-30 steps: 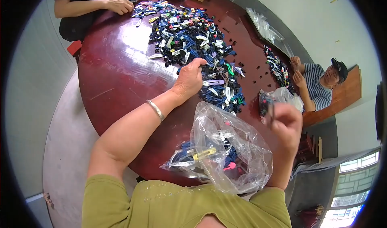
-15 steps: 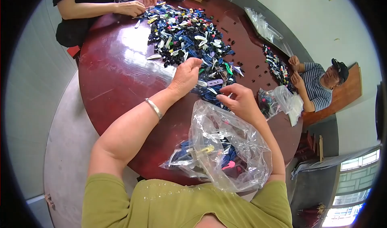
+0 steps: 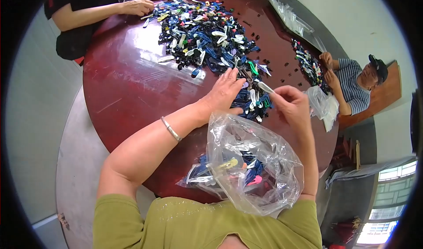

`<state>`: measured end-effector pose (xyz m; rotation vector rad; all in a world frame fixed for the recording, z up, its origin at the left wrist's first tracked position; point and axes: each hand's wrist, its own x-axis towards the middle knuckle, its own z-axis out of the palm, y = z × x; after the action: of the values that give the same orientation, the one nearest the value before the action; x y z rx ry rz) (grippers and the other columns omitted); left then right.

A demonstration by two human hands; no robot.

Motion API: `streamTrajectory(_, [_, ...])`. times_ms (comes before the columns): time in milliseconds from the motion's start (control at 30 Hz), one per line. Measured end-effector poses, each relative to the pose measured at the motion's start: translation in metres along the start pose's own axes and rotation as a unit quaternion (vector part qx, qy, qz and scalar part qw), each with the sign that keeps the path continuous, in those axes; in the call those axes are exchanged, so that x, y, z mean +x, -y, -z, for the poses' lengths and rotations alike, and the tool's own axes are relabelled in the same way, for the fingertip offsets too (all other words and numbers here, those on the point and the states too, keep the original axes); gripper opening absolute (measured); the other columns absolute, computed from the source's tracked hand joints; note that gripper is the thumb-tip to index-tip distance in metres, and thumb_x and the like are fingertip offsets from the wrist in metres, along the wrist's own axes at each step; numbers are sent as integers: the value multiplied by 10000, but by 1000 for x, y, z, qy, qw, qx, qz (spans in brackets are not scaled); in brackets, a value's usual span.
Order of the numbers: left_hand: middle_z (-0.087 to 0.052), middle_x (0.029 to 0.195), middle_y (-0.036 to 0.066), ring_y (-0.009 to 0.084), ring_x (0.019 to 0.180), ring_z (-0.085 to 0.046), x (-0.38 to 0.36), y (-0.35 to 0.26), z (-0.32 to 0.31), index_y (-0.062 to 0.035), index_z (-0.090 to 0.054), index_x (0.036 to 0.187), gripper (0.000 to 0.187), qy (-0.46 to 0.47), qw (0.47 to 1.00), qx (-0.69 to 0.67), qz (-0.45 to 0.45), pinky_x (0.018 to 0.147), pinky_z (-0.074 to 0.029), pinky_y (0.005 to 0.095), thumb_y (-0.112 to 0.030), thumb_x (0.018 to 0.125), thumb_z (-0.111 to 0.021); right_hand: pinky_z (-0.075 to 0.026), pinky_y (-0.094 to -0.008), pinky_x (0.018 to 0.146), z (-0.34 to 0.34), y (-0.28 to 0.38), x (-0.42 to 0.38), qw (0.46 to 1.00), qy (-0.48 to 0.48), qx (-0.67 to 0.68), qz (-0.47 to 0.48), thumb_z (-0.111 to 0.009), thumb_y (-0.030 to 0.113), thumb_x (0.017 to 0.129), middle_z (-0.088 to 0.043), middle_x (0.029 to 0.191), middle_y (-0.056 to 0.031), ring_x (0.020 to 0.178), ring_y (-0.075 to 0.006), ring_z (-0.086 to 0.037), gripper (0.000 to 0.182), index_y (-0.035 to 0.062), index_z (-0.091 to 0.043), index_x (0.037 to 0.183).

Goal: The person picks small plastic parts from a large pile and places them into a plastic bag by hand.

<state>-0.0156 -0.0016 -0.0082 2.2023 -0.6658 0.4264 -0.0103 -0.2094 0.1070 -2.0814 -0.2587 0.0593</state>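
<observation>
A large pile of hair clips (image 3: 198,33), mostly black, blue and white, lies on the round red table (image 3: 128,90). My left hand (image 3: 224,90) rests with fingers spread on the near end of the pile, palm down. Just right of it, my right hand (image 3: 291,104) pinches a white clip (image 3: 265,88) between thumb and fingers, above the pile's edge. Near my body, an open clear plastic bag (image 3: 255,165) holds blue, white, yellow and pink clips.
A person in black (image 3: 83,15) works at the pile's far left. Across at the right, a person in a striped shirt (image 3: 352,79) handles a smaller clip pile (image 3: 308,64). Nearby are a plastic bag (image 3: 318,100) and a tray of clear bags (image 3: 295,22).
My left hand has moved right and opened flat over the clips. My right hand has shifted right and now holds a white clip. Clips at the near end of the pile have spread.
</observation>
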Motion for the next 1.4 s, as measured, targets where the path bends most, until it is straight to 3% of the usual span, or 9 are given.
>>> streamTrajectory(100, [-193,1505,302,461,1410,-177,1,4,2,3,-325,1405,867,9,996,-35,-77,1152,-215,486,-125,680,-783,-393,-208,551,31,9,-24,997,52,57,22,-711,58,805,-636,713,2,631,-44,-529,93,-19,-678,846])
streamTrajectory(167, [-192,1513,285,448,1416,-173,2,3,6,3,-302,1419,922,-4,993,-43,-107,1156,-186,498,-127,661,-810,-384,-217,546,43,15,-39,982,78,73,158,-709,33,777,-628,701,-18,624,-66,-533,79,-18,-684,832])
streamTrajectory(267, [-190,1515,284,449,1417,-165,1,-11,20,8,-285,1425,963,5,995,86,-40,1148,-162,530,-171,651,-830,-375,-240,532,56,41,-63,956,152,20,249,-716,-5,704,-616,688,-62,609,-108,-535,97,-19,-694,797])
streamTrajectory(300, [-182,1502,319,465,1415,-150,0,-14,26,42,-248,1433,1051,33,990,134,-8,1138,-132,560,-348,656,-838,-373,-236,525,55,48,-73,968,164,34,189,-746,11,661,-615,699,-59,598,-102,-529,131,-12,-702,782])
streamTrajectory(433, [-166,1467,386,503,1402,-131,-8,-21,28,113,-137,1438,1257,126,951,240,148,1141,-112,561,-639,643,-754,-388,-226,525,40,37,-64,978,82,-45,186,-759,29,670,-619,719,-35,607,-83,-548,144,4,-694,795])
streamTrajectory(667, [-172,1464,383,497,1388,-177,-12,-7,8,137,-175,1418,1145,89,967,203,122,1147,-131,535,-596,722,-713,-487,-315,616,3,-37,0,980,61,-151,118,-735,154,753,-652,785,-97,666,-196,-621,182,15,-699,866])
streamTrajectory(967, [-184,1488,337,463,1405,-179,-6,-2,7,65,-267,1419,850,62,987,135,62,1148,-204,479,-297,810,-736,-500,-376,657,-15,-52,8,968,28,-217,124,-708,198,759,-656,806,-121,739,-290,-649,161,50,-708,823])
streamTrajectory(1267, [-222,1475,337,470,1369,-261,2,-2,-5,24,-395,1363,635,14,989,148,10,1116,-272,470,-116,822,-694,-418,-214,597,3,-49,9,995,34,76,49,-673,125,868,-618,721,23,671,-45,-524,151,-25,-689,866])
streamTrajectory(1400, [-262,1460,339,473,1352,-297,10,2,-5,30,-418,1343,598,-37,989,143,23,1100,-300,465,-103,825,-686,-395,-184,575,4,-47,10,992,32,110,45,-687,102,856,-610,717,38,661,-18,-514,112,-7,-691,879])
